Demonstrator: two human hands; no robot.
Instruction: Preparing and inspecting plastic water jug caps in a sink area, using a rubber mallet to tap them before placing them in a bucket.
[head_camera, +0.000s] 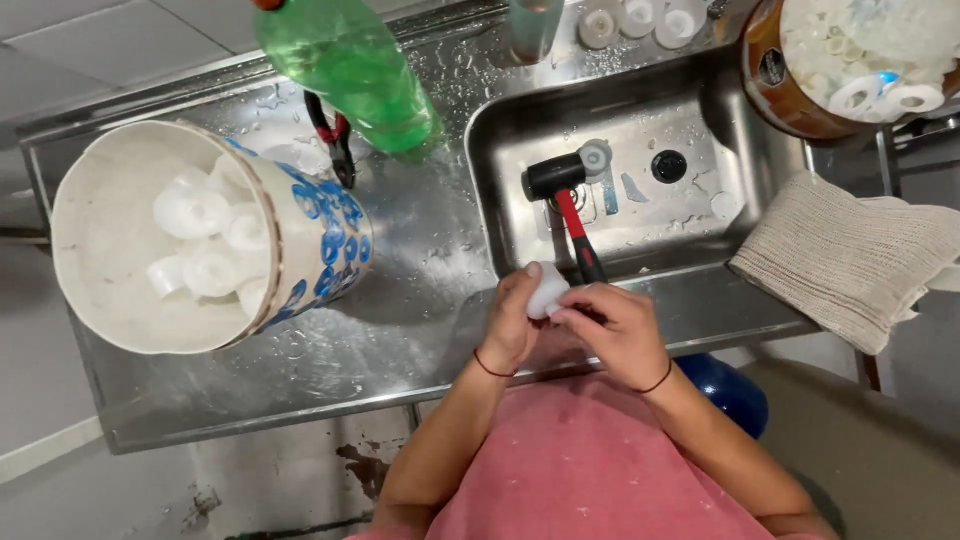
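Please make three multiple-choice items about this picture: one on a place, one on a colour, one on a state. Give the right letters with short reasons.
1. Where does the mallet with the black head and red handle lie?
A. in the steel sink basin
B. on the folded beige cloth
C. inside the white bucket with blue print

2. What colour is the plastic bottle behind the bucket?
A. red
B. green
C. black

3. How is the small white plastic piece held?
A. by the left hand alone
B. by no hand
C. between the left hand and the right hand

Answers: 1 A, the mallet's head rests on the basin floor; 2 B, the bottle is clear green; 3 C, fingers of both hands touch the piece.
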